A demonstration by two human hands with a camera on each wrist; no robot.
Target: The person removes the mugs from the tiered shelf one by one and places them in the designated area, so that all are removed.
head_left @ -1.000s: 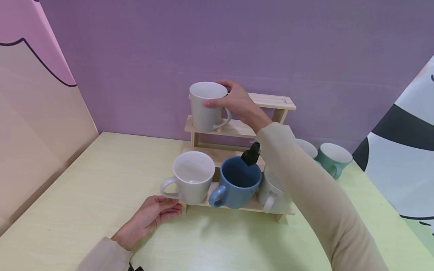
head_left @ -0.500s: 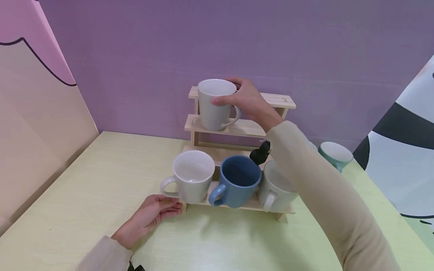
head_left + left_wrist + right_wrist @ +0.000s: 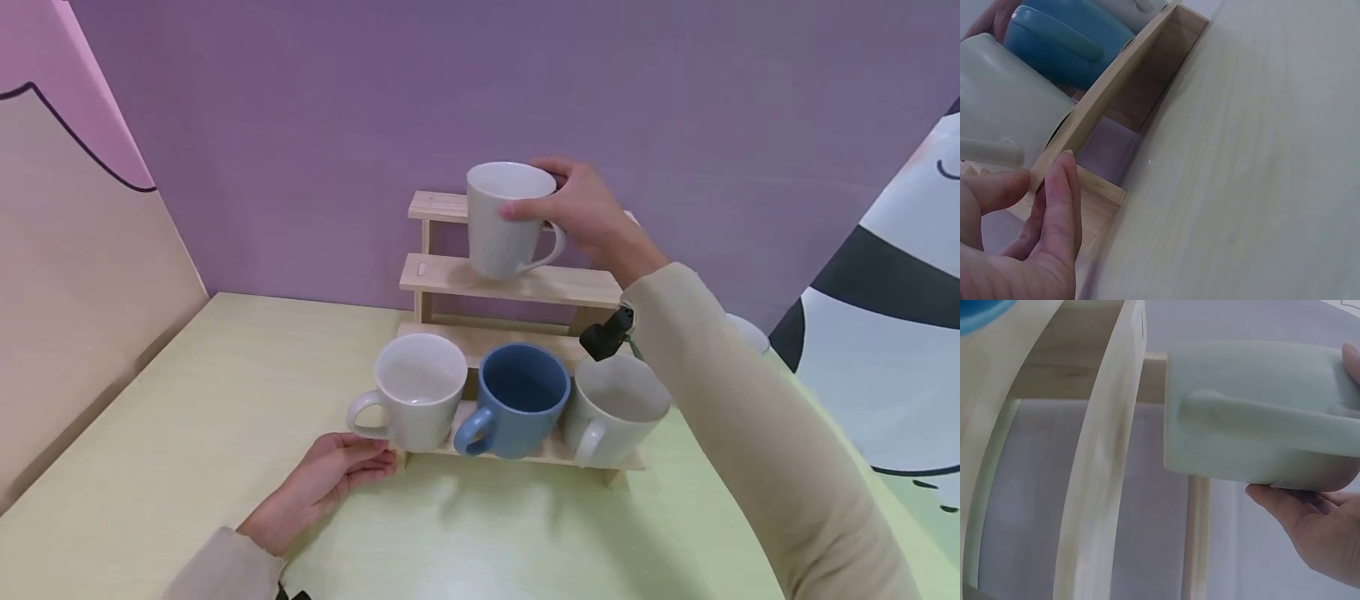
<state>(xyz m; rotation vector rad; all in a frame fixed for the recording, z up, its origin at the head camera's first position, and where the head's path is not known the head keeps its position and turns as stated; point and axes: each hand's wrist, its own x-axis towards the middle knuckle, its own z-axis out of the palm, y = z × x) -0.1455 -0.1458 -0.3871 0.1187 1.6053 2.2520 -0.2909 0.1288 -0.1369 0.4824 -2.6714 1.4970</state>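
My right hand (image 3: 588, 208) grips a white mug (image 3: 495, 237) by its upper body, thumb on the front and fingers round the back near the rim. The mug is upright, handle to the right, overlapping the upper two steps of a wooden tiered stand (image 3: 431, 273) in the head view. The right wrist view shows the mug's base (image 3: 1175, 419) close by the stand's boards. Low at the left, my left hand (image 3: 326, 479) pinches the stand's bottom front corner between thumb and fingers. A white mug (image 3: 416, 425) sits right above those fingers on the lowest step.
Beside it on the lowest step stand a blue mug (image 3: 528, 433) and another white mug (image 3: 618, 437). Behind my right sleeve, another mug (image 3: 750, 333) is partly hidden. A purple wall panel (image 3: 315, 167) rises behind the pale wooden table (image 3: 247, 350).
My right hand has carried the white mug rightward and slightly up, away from the stand's left end. My left hand keeps its hold on the corner. The head view has shifted slightly.
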